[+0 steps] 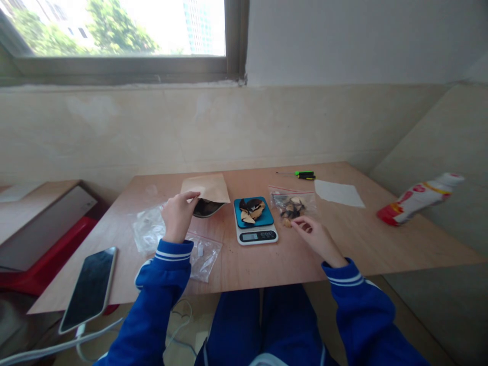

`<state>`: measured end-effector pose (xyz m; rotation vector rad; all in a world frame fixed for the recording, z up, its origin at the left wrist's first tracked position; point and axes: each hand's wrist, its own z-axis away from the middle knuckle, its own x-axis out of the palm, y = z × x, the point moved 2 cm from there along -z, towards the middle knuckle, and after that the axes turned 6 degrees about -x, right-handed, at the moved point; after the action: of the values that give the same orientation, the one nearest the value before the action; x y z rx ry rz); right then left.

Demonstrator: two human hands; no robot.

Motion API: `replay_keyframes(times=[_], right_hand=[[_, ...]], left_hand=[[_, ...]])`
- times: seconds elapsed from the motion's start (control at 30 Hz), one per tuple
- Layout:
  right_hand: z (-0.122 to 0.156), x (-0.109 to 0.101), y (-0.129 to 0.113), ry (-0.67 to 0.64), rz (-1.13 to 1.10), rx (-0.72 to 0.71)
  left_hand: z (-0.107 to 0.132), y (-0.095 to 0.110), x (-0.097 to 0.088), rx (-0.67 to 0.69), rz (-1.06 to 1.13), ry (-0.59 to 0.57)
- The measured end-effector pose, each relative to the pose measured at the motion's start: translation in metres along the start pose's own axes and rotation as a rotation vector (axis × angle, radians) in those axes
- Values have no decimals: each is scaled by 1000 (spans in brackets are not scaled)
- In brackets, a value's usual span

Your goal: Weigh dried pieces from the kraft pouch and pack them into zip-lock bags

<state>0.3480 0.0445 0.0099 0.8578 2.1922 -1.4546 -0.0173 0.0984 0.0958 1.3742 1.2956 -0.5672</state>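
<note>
My left hand (178, 216) pinches the upper flap of a brown kraft-paper pouch (208, 186), whose mouth gapes towards me with a dark inside. In the middle of the table stands a small digital scale (257, 238) with a blue pan. A pile of curled dark and tan dried pieces (251, 209) lies on that pan; their exact kind is unclear. To its right, a clear zip bag (309, 201) holds similar pieces. At the mouth of this bag my right hand (313, 235) has thumb and finger closed on a small tan dried piece (287, 222).
Clear plastic bags (204, 259) lie under and beside my left forearm. A phone (91, 287) with a cable sits at the left edge. Further back are screwdrivers (305, 175) and a white paper (339, 193). A red-and-white bottle (417, 199) is on the right.
</note>
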Motion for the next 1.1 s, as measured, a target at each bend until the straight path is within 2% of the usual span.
replay_keyframes(times=[0.33,0.57,0.77,0.9,1.0,1.1], right_hand=[[-5,1,-28,-41,36,-82],[-16,9,-56,-92,5,-191],[-45,25,-104,-121,-44,-358],[-72,46,-143,-163,-78,-527],[-86,63,-166,-152,48,-651],[-95,68,-174,-142,151,-736]], left_hand=[[-4,4,-9,104,-77,40],[0,8,-13,144,-15,79],[-1,7,-10,187,68,120],[-2,10,-13,209,92,125],[-4,11,-15,195,89,126],[-7,10,-18,184,106,141]])
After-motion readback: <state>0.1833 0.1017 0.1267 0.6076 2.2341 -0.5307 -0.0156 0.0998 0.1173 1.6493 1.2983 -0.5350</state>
